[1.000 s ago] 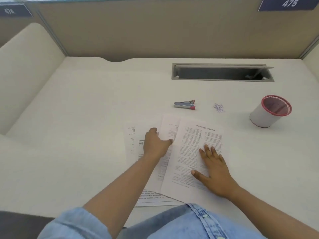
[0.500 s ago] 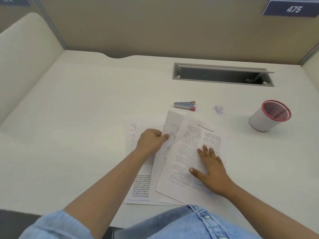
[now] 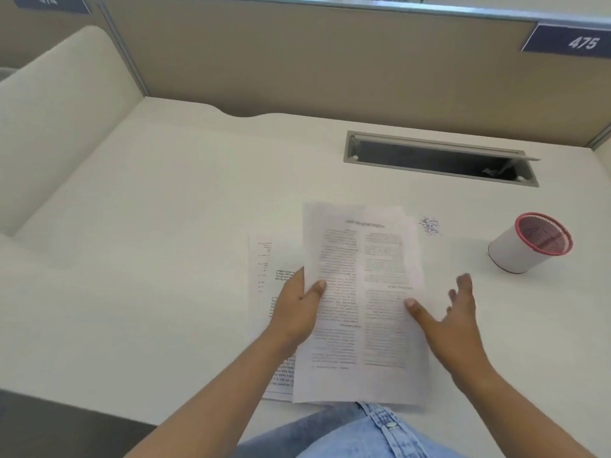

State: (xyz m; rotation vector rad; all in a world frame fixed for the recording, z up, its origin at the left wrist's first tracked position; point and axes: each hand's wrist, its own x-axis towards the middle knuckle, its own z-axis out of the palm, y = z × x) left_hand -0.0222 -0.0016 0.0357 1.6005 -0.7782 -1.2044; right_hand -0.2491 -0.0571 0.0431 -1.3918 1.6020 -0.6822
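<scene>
My left hand (image 3: 297, 309) grips a small stack of printed sheets (image 3: 363, 276) by its left edge, thumb on top, and holds it raised above the white desk (image 3: 165, 242). My right hand (image 3: 453, 319) is spread at the stack's right side; its thumb touches the right edge and its fingers point away, straight. One more printed sheet (image 3: 264, 259) lies flat on the desk under my left hand. The raised stack hides the desk behind it.
A little heap of paper clips or staples (image 3: 429, 226) lies just right of the stack's top. A white cup with a red mesh rim (image 3: 529, 246) lies tilted at the right. A grey cable slot (image 3: 439, 160) is set into the desk's back.
My left hand has gathered the upper sheets and lifted them off the desk. My right hand has come off the page and moved to its right edge. The stapler is now hidden behind the stack.
</scene>
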